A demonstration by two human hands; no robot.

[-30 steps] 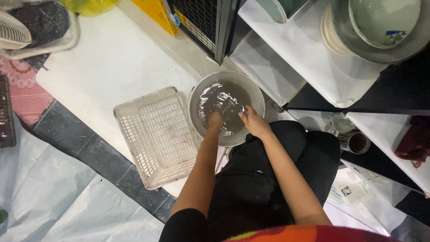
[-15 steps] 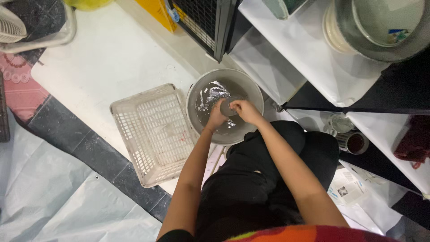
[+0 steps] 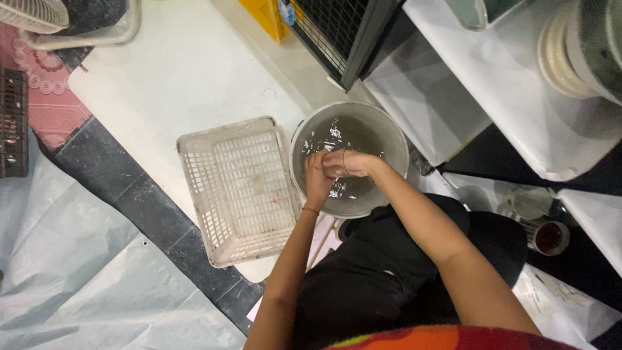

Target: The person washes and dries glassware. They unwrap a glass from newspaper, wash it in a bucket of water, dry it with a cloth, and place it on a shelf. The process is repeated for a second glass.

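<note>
Both hands meet over the water in the basin.

Your left hand (image 3: 317,178) and right hand (image 3: 346,163) press together, fingers curled close; whether they hold anything, you cannot tell. They sit low in the basin (image 3: 389,129), just off your knees, so water stays inside. The empty basket (image 3: 236,191) touches its left rim, within easy reach. Beyond stands a black rack (image 3: 340,32).
</note>
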